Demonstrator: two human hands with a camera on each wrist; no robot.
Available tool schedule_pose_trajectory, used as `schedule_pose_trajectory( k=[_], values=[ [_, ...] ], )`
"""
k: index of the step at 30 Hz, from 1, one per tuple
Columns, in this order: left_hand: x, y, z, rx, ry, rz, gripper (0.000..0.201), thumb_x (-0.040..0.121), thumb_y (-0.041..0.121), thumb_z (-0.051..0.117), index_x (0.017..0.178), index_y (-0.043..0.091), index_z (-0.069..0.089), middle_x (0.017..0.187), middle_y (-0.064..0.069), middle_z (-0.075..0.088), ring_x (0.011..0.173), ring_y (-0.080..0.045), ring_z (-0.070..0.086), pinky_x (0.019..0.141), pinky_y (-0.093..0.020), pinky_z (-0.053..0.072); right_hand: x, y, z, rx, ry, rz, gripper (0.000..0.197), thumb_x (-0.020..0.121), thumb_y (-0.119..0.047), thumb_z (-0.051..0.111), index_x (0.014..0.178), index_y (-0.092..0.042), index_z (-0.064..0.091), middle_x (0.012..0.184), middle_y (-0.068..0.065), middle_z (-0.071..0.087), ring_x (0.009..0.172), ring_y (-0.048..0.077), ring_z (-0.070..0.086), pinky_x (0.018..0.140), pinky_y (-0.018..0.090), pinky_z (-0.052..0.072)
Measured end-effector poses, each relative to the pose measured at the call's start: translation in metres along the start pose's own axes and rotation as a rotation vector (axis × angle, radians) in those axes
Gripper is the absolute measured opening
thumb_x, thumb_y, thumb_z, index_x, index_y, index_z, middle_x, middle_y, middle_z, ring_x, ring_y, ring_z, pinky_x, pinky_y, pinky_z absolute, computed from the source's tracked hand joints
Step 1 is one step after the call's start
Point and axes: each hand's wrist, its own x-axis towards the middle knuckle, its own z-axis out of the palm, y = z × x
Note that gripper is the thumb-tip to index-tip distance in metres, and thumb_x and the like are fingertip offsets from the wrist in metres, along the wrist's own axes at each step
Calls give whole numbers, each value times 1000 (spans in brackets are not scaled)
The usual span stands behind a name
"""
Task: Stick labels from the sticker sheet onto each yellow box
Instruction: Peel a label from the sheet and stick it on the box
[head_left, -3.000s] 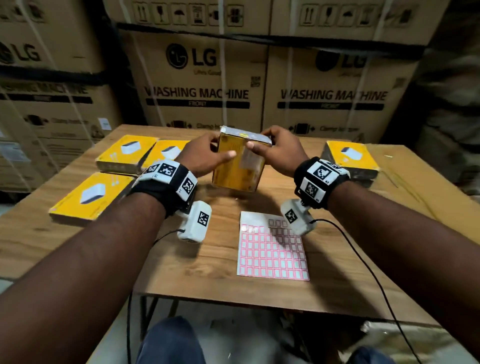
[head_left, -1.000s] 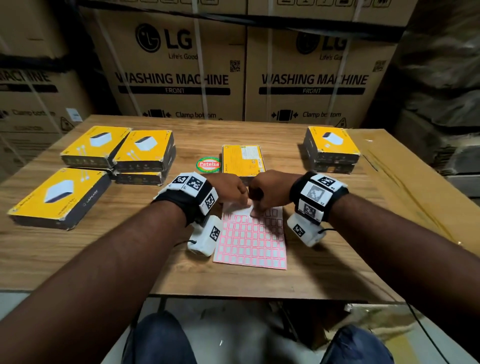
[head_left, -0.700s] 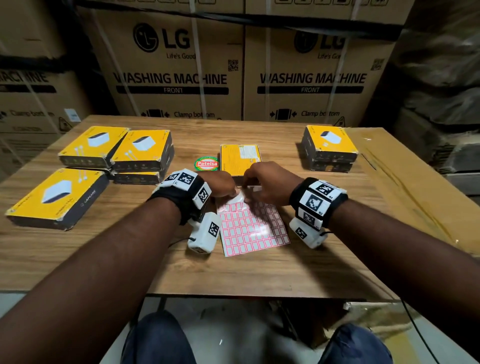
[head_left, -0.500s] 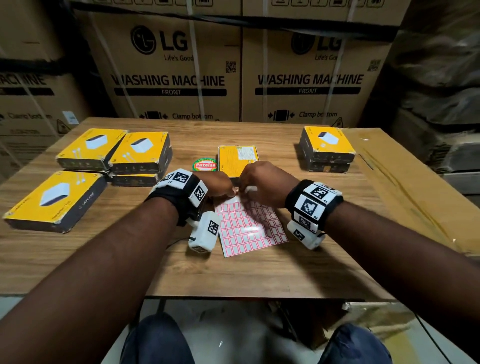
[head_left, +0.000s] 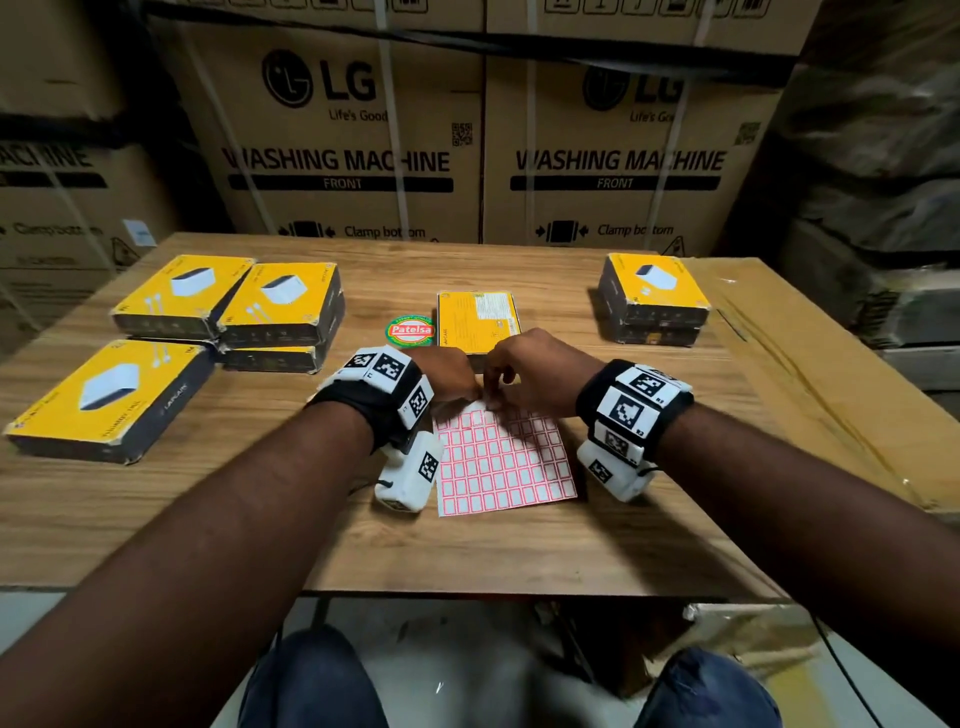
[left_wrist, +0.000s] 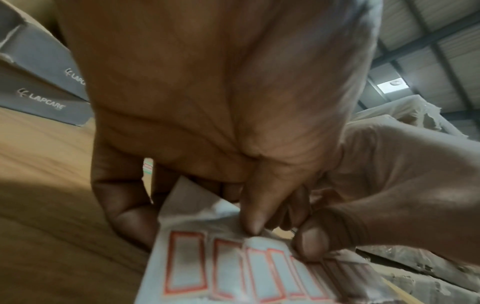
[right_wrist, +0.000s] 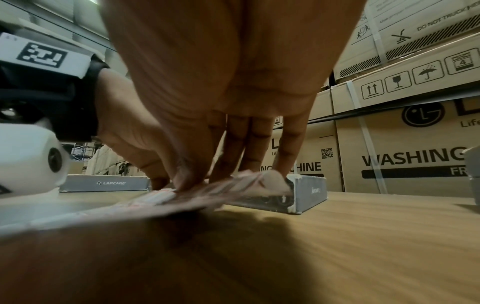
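Note:
The sticker sheet (head_left: 506, 460) of red-bordered labels lies on the table in front of me, its far edge lifted. My left hand (head_left: 465, 392) pinches the sheet's far left corner (left_wrist: 197, 207), thumb on top. My right hand (head_left: 496, 400) pinches at a label on the far row, with its thumb (left_wrist: 311, 240) on the sheet (left_wrist: 207, 267). From the right wrist, the right hand (right_wrist: 197, 179) sits on the raised sheet edge (right_wrist: 182, 200). One yellow box (head_left: 478, 319) lies back side up just beyond my hands. More yellow boxes lie at the left (head_left: 182, 293) (head_left: 283, 299) (head_left: 111, 395) and stacked at the right (head_left: 654, 296).
A round green and red Patelsa sticker (head_left: 410, 330) lies left of the middle box. A flat cardboard piece (head_left: 810, 364) covers the table's right side. Large washing machine cartons (head_left: 353, 156) stand behind the table. The table's front edge (head_left: 467, 590) is near my knees.
The box I held up 3 s ago now lies on the table. Both hands came down to the sheet's far edge, and the sheet turned slightly anticlockwise with that edge lifted.

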Motion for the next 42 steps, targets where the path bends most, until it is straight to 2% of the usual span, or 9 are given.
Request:
schedule_pose_trajectory(
  k=[6, 14, 20, 24, 27, 31, 36, 39, 42],
  values=[
    [-2, 2, 1, 6, 11, 15, 30, 89, 26, 60, 94, -1, 73, 92, -20, 71, 72, -24, 56, 61, -28, 39, 0, 1, 4, 21, 18, -12, 16, 79, -7, 69, 85, -21, 72, 82, -3, 70, 73, 11, 58, 66, 28, 49],
    [-2, -4, 3, -69, 18, 10, 18, 83, 31, 69, 80, 13, 74, 75, -6, 67, 66, -20, 55, 65, -28, 42, 0, 0, 6, 23, -30, -28, 12, 77, -13, 74, 84, -23, 72, 83, -4, 71, 76, 13, 65, 69, 32, 54],
    [-2, -5, 6, -83, 62, 14, 16, 81, 30, 67, 84, 15, 74, 89, -11, 73, 75, -21, 59, 68, -29, 44, -2, 0, 1, 18, -33, -17, 6, 82, -15, 70, 87, -17, 69, 84, -4, 67, 76, 14, 61, 69, 29, 50],
    [-6, -5, -3, -78, 37, 29, 15, 84, 27, 70, 95, 18, 74, 92, -1, 69, 89, -20, 62, 71, -25, 43, 3, 8, -3, 57, 4, 7, 9, 82, -20, 73, 89, -15, 69, 83, -4, 65, 76, 12, 58, 63, 18, 43],
    [-7, -7, -14, -54, 166, 34, 5, 82, 22, 73, 86, 26, 72, 83, 6, 68, 85, -14, 64, 71, -23, 48, 10, 15, -10, 99, 49, 51, 8, 84, -22, 73, 89, -17, 69, 81, -7, 64, 75, 8, 56, 59, 10, 37],
    [2, -12, -32, -17, 443, 27, 21, 77, 18, 77, 88, 33, 67, 103, 3, 69, 99, -17, 64, 86, -31, 52, 25, 20, -20, 97, 24, 97, 6, 85, -21, 71, 89, -19, 68, 79, -9, 64, 77, 11, 59, 68, 24, 45],
    [19, -12, -31, 202, 332, 14, 63, 73, 20, 82, 130, 25, 55, 127, -4, 58, 117, -24, 54, 89, -32, 47, 41, 20, -22, 145, 67, 136, 14, 85, -15, 69, 95, -23, 62, 86, -4, 67, 81, 14, 62, 65, 23, 44],
    [25, -14, -30, 182, 341, 16, 68, 70, 21, 85, 130, 23, 55, 126, -3, 60, 114, -24, 57, 84, -30, 46, 46, 18, -21, 125, 77, 132, 22, 85, -15, 69, 105, -21, 64, 89, -5, 67, 82, 12, 61, 65, 22, 44],
    [25, -16, -32, 167, 360, 21, 68, 65, 24, 88, 126, 25, 58, 123, -2, 62, 111, -25, 60, 84, -31, 50, 52, 16, -20, 24, 70, 105, 10, 84, -18, 70, 93, -22, 71, 86, -9, 61, 84, 11, 56, 70, 21, 37]
  ],
)
